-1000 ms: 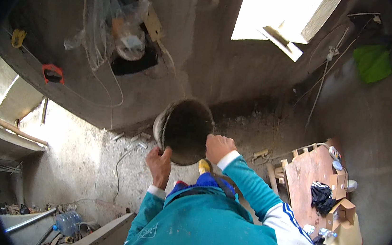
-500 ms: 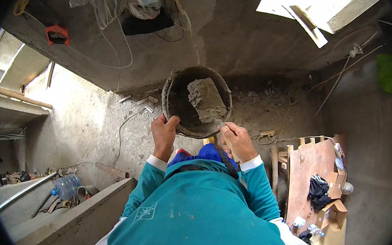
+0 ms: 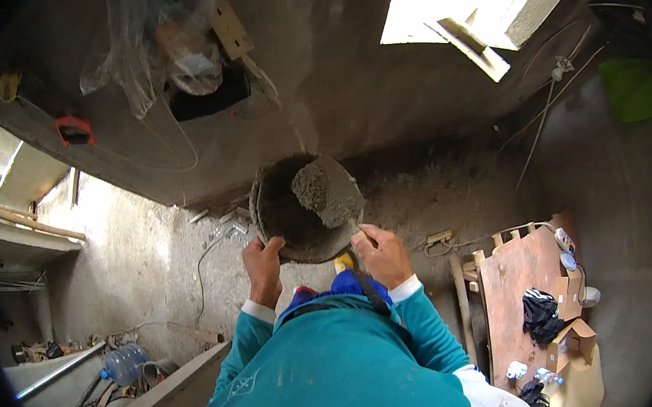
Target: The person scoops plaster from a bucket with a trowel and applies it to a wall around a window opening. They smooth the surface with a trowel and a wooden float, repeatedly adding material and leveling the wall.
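My left hand [image 3: 263,270] grips the near-left rim of a round, cement-caked bucket [image 3: 257,204], with the thumb over the edge. In my right hand [image 3: 386,256] is the handle of a trowel [image 3: 345,199]. Its flat blade lies over the bucket's mouth at the right side, carrying a lump of grey wet mortar [image 3: 311,185]. The bucket's inside is dark, so how much mortar it contains cannot be made out.
A plastered wall rises ahead, with a hanging plastic bag [image 3: 132,48], an outlet box [image 3: 231,28] and a bright window opening [image 3: 426,11]. A wooden board [image 3: 511,294] with cartons stands at right. A blue water jug [image 3: 125,363] lies lower left.
The view has shifted, and the wall's fittings sit farther left. Bucket and both hands appear lower in the picture. The loaded trowel has come nearer the bucket's far right rim.
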Available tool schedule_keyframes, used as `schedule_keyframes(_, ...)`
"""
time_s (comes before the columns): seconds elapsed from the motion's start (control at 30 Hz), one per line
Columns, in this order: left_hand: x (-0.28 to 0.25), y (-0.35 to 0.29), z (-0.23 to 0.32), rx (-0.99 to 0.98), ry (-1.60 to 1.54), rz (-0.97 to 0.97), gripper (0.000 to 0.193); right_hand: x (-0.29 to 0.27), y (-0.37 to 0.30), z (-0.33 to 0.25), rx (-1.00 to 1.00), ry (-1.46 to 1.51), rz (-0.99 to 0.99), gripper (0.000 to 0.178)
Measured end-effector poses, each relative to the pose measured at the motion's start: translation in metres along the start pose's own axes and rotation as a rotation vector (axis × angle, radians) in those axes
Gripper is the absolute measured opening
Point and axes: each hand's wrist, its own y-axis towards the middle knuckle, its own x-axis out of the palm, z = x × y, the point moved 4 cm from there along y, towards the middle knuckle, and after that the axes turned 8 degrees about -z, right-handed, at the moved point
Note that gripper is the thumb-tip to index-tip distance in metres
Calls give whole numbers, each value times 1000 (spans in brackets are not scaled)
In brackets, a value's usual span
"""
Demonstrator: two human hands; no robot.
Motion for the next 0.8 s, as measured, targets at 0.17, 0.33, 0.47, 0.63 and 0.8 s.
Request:
schedule_keyframes(0.17,12,4,0,-10,25,25,11,-1,4,5,242,370,-131,45)
schedule_keyframes(0.33,8,12,-16,-70,28,49,5,-1,6,0,186,736,-216,25)
schedule_keyframes(0.47,-5,16,-24,-102,263,102,18,-15,24,-24,185,870,-226,28)
schedule_keyframes(0.63,-27,24,-35,-55,407,212,24,-82,76,-118,-127,936,-118,31)
schedule_keyframes(0.8,-69,26,-59,281,727,78,30,-203,89,-272,-811,673,202,30)
